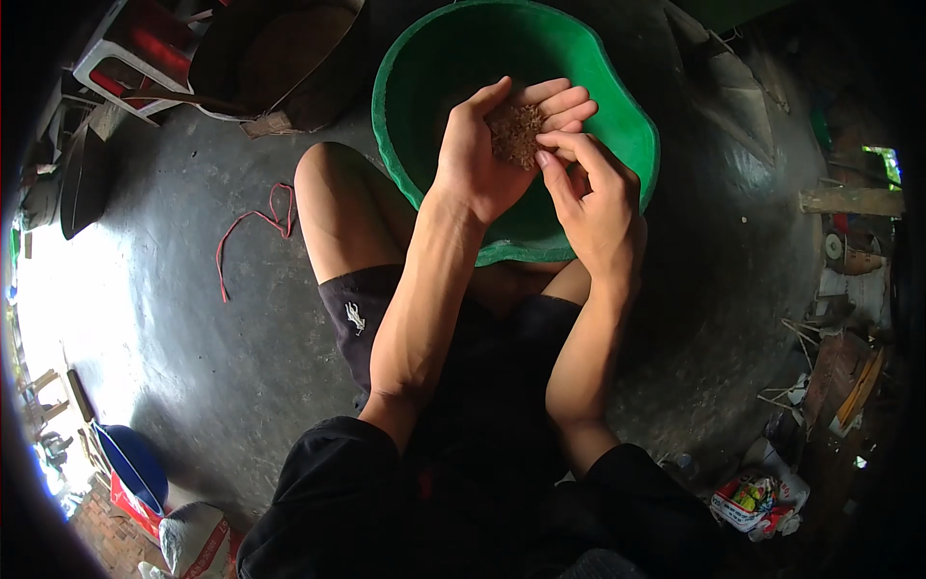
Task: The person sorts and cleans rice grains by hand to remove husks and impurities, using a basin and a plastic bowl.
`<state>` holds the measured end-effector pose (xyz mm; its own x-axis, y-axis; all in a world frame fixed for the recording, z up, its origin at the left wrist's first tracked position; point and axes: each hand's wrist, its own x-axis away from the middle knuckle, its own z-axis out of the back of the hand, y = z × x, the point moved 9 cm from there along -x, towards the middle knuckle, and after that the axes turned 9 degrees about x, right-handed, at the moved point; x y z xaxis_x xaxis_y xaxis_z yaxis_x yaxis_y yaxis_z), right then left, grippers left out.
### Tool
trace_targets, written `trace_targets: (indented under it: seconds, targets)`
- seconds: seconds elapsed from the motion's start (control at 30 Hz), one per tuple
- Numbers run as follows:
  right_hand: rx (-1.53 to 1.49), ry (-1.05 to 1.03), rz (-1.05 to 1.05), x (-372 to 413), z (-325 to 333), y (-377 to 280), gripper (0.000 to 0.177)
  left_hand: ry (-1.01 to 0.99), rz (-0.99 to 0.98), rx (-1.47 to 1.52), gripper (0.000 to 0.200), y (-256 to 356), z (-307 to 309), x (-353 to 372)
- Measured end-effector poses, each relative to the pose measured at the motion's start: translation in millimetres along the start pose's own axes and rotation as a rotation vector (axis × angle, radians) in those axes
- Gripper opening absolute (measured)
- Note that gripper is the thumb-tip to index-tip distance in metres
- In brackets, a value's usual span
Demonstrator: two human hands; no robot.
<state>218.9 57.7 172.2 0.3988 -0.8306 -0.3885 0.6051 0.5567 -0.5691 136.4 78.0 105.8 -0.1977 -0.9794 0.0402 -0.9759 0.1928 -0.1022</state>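
Palm up, my left hand (472,159) cups a small heap of brown grains (515,133), its fingers stretched to the right. My right hand (596,198) is closed in a pinch at the right edge of the heap, thumb and forefinger pressed together. Whatever sits between those fingertips is too small to name. Both hands are over a large green plastic basin (424,68) with a wavy, bent rim. The basin stands in front of my crossed legs, and its bottom is dark and partly hidden by my hands.
A big dark pan (275,58) with brown contents stands at the upper left beside a red and white stool (145,53). A red string (253,218) lies on the grey floor (183,280). Lower left is a blue basin (132,463); lower right, a printed packet (757,497).
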Motion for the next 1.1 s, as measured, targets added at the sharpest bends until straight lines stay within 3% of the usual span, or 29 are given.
trace_targets:
  seconds: [0.5,0.7,0.8,0.87,1.1]
  targets:
    - [0.032,-0.050,-0.027,0.0,-3.0,2.2,0.011,0.045,0.030,-0.050,0.052,-4.0,2.6,1.4]
    - [-0.086,-0.015,-0.093,-0.2,0.5,9.9,0.009,0.079,-0.016,-0.034,0.051,0.7,7.1,0.3]
    - [-0.090,0.124,-0.027,0.3,10.8,17.5,0.007,0.043,-0.034,-0.003,0.051,7.7,10.0,-3.2]
    - [-0.070,0.227,-0.110,2.6,19.0,29.3,0.008,0.026,-0.062,0.000,0.052,15.4,10.0,-2.6]
    - [0.128,0.203,-0.289,9.1,10.2,78.1,0.021,0.013,-0.115,0.035,0.052,35.2,11.6,0.8]
